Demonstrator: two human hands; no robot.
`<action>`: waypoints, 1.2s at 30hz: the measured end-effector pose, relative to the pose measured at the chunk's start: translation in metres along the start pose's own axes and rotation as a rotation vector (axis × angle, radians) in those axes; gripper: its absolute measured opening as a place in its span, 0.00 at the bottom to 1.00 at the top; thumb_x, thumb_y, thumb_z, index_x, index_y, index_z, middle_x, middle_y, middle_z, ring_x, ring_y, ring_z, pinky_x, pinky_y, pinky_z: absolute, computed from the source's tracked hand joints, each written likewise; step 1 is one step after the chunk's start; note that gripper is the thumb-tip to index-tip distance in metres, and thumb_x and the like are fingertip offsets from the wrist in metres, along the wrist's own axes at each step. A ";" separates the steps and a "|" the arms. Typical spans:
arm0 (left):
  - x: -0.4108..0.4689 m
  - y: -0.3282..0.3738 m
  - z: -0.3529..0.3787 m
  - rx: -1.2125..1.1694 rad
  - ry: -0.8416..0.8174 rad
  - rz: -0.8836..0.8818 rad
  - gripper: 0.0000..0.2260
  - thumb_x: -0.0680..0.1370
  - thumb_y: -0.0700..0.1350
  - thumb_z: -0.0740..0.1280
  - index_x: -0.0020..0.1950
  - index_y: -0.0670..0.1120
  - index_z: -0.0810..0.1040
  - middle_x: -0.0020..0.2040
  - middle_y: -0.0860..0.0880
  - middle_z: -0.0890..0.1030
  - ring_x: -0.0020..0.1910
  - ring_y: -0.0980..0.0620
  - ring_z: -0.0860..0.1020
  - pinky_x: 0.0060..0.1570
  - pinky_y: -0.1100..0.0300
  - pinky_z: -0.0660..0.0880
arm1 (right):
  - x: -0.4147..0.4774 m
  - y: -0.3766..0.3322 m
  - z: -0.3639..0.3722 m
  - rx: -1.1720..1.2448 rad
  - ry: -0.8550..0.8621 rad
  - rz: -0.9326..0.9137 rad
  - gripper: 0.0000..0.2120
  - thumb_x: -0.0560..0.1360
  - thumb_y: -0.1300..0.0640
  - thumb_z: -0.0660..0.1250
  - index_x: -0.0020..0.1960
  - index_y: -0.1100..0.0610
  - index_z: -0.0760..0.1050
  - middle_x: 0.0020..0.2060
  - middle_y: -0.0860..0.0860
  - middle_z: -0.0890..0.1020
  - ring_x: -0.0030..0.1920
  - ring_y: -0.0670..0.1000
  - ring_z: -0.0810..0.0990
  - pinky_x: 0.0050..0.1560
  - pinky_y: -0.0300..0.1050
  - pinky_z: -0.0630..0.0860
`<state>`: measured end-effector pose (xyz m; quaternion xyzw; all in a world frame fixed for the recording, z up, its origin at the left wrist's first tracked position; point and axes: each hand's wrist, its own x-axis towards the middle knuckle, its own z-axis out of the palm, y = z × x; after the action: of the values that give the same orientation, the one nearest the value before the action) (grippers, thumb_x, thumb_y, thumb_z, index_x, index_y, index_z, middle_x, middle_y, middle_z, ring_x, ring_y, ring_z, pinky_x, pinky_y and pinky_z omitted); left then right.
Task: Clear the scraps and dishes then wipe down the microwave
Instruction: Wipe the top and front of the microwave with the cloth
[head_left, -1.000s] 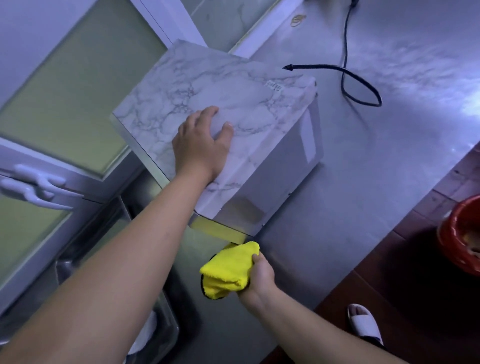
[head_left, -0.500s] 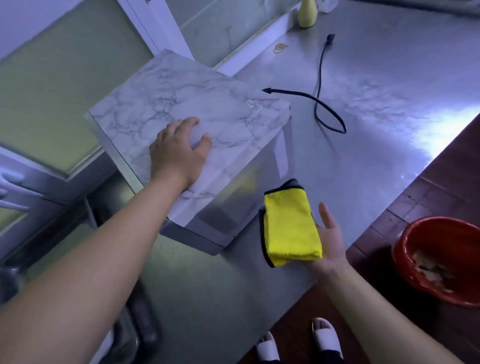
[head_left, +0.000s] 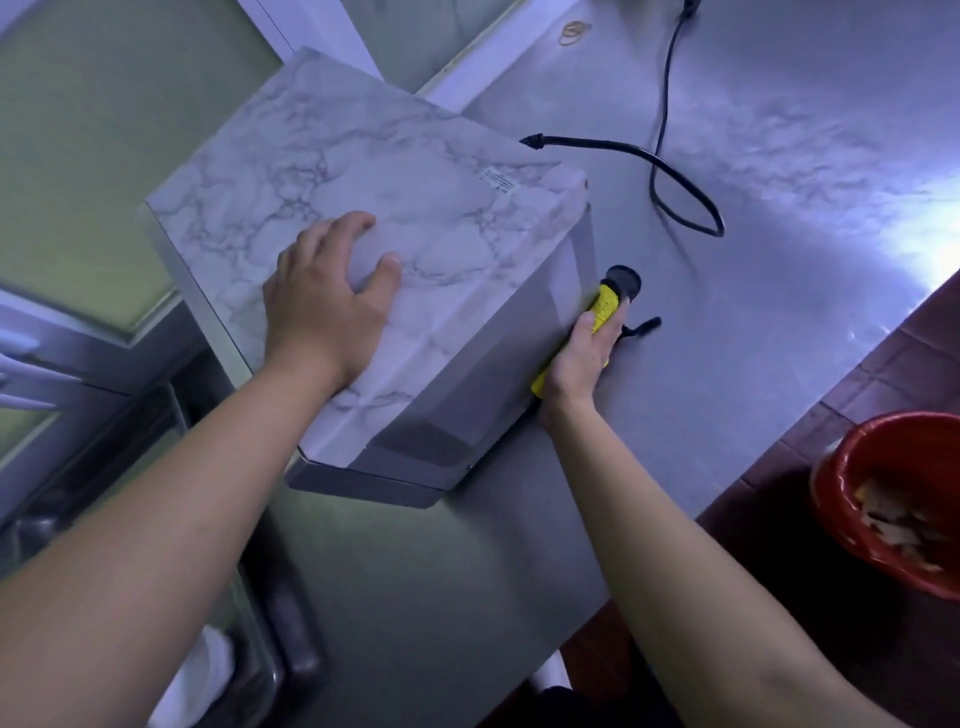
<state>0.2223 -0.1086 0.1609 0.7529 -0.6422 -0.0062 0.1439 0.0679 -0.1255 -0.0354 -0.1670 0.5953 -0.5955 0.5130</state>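
Straight-fingered right hand (head_left: 576, 364) is now pressing the cloth (head_left: 605, 304), airborne before, onto the microwave (head_left: 415, 197) side, flat left hand (head_left: 322, 312) bracing: wiping is resuming.

Left hand (head_left: 327, 306) is resting flat on the marble-patterned microwave (head_left: 395, 208); right hand (head_left: 582, 358) is pressing a yellow cloth (head_left: 605, 306) against its side, above the steel table (head_left: 779, 260).

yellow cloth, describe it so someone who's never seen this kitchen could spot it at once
Start at the stainless steel counter, then the marble-patterned microwave standing on it. Against the microwave's grey side wall, the right hand presses a yellow cloth with black edging. Nothing else on the counter is bright yellow; the black cord nearby lies loose.
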 end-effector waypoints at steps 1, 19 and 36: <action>0.000 0.000 0.000 0.004 0.000 0.000 0.20 0.79 0.58 0.59 0.71 0.57 0.69 0.72 0.50 0.69 0.71 0.45 0.65 0.70 0.47 0.61 | -0.005 0.002 0.001 0.011 -0.002 -0.001 0.31 0.81 0.48 0.51 0.81 0.50 0.46 0.80 0.47 0.51 0.80 0.49 0.50 0.79 0.54 0.49; 0.000 0.002 -0.001 0.037 -0.010 0.010 0.20 0.80 0.59 0.57 0.71 0.55 0.68 0.71 0.49 0.69 0.70 0.45 0.65 0.68 0.49 0.60 | -0.143 0.046 0.009 0.020 -0.100 0.371 0.27 0.84 0.50 0.51 0.80 0.39 0.45 0.78 0.43 0.58 0.75 0.51 0.62 0.77 0.55 0.59; 0.002 -0.004 -0.002 0.046 -0.064 0.056 0.25 0.78 0.61 0.52 0.72 0.52 0.66 0.72 0.44 0.67 0.70 0.42 0.64 0.68 0.46 0.58 | -0.224 -0.039 -0.047 0.185 -0.220 0.731 0.19 0.78 0.53 0.60 0.51 0.68 0.82 0.42 0.63 0.85 0.39 0.61 0.85 0.45 0.54 0.76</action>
<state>0.2268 -0.1091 0.1622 0.7373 -0.6672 -0.0115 0.1059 0.1075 0.0720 0.0804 0.0400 0.5006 -0.4034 0.7649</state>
